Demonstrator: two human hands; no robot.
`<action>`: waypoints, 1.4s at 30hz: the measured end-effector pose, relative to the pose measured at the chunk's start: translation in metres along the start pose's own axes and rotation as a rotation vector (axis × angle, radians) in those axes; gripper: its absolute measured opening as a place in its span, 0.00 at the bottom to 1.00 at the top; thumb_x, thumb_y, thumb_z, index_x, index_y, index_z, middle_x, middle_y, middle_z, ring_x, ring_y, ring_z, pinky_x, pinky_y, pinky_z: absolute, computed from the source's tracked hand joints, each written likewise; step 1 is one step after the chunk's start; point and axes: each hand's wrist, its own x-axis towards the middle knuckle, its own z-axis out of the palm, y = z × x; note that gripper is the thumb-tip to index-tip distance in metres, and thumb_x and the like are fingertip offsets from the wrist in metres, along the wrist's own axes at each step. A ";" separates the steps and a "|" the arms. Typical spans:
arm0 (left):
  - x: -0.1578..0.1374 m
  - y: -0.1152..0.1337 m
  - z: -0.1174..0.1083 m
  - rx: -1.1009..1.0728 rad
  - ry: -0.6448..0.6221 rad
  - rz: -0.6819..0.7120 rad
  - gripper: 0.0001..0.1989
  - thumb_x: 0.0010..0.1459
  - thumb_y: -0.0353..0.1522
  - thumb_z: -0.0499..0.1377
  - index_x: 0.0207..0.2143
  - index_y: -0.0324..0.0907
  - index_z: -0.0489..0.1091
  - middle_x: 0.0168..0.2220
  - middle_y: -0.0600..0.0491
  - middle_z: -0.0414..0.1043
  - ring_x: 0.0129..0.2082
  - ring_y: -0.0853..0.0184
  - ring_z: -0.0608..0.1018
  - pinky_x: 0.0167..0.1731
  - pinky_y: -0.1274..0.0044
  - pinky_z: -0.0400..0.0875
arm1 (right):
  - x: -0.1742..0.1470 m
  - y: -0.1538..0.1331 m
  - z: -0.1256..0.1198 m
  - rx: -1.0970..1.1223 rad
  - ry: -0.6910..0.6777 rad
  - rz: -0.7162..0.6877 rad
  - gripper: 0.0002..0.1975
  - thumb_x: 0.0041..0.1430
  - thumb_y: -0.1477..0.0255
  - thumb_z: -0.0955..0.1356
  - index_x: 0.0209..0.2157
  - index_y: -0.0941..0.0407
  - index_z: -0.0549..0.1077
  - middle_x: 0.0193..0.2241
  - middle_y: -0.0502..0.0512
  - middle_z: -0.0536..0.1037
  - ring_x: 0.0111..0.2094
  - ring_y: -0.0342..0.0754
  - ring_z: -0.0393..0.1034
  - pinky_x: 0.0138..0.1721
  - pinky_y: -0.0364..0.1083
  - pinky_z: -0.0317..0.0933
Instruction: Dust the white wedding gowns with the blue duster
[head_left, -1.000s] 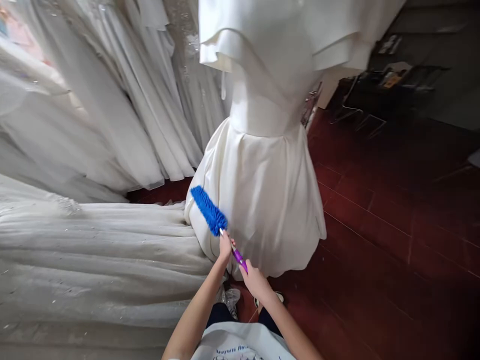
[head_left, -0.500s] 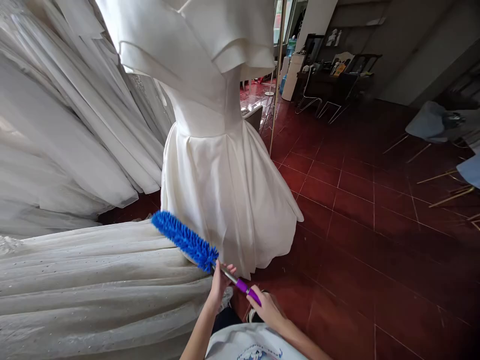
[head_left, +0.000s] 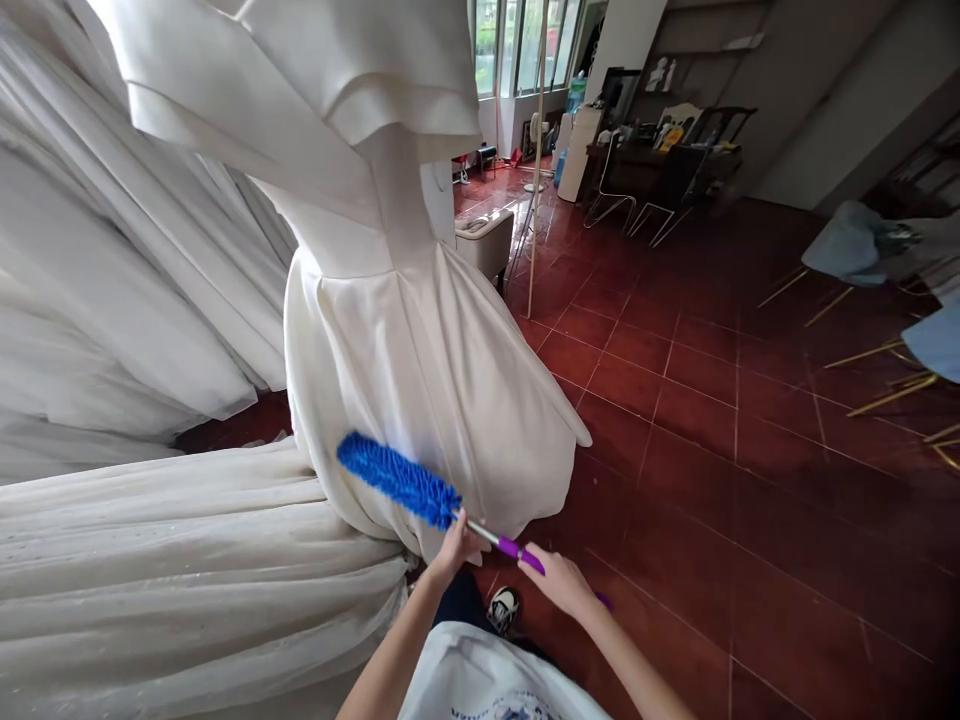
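in front of the person, near the bottom of a big white shiny dress [head_left: 375, 350], is a long fluffy blue duster [head_left: 401, 482] with a thin silver rod [head_left: 482, 531] and a purple plastic grip [head_left: 517, 551]. the blue fluff is over the low front part of the skirt, tilted so its far end points up and to the left. i cannot tell if the fluff touches the cloth. the left hand [head_left: 459, 543] is curled around the silver rod, just below the fluff. the right hand [head_left: 561, 580] is closed around the purple grip, lower down and to the right. a bit of purple pokes out past the right hand.

on the left, a long pale skirt with soft folds [head_left: 180, 570] spreads out next to the white dress. more long white gowns [head_left: 112, 260] hang behind it. the floor of dark red square tiles [head_left: 675, 430] goes off to the right. by the person's legs is a black and white shoe [head_left: 503, 608]. far back, black chairs with thin metal legs [head_left: 677, 185] stand by a dark surface [head_left: 643, 163] with small things on it.
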 end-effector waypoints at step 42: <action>0.065 0.072 0.252 -0.662 0.158 0.507 0.14 0.54 0.41 0.56 0.38 0.41 0.70 0.40 0.48 0.76 0.43 0.64 0.76 0.43 0.74 0.70 | 0.193 0.188 -0.241 -0.115 0.005 -0.628 0.20 0.61 0.58 0.57 0.46 0.54 0.69 0.39 0.59 0.78 0.39 0.54 0.73 0.35 0.47 0.61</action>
